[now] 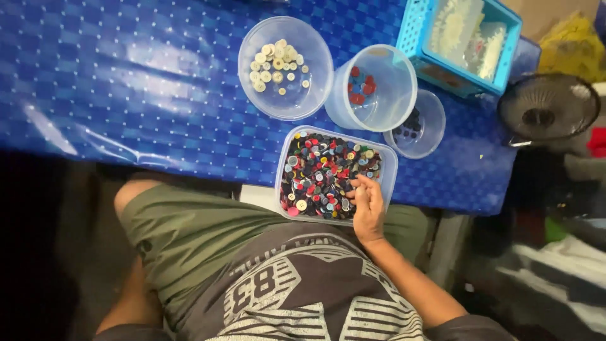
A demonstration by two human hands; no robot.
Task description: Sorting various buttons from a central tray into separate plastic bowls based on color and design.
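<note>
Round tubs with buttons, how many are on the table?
3: a clear round plastic tub of cream buttons, one of red and blue buttons, and a smaller one of dark buttons at right.

A blue checked plastic tablecloth with white dots (pixel 126 76) carries a clear rectangular tub of multicoloured buttons (pixel 331 173), a clear round tub of cream buttons (pixel 284 66), red-and-blue buttons in a clear cup (pixel 372 88) and a turquoise plastic basket (pixel 416 28).

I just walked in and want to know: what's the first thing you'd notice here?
A clear rectangular tub heaped with mixed colourful buttons at the near table edge, the right hand dipping its fingers in. Behind it stand round tubs: cream buttons on the left, red and blue ones beside it. The tablecloth is shiny blue.
</note>
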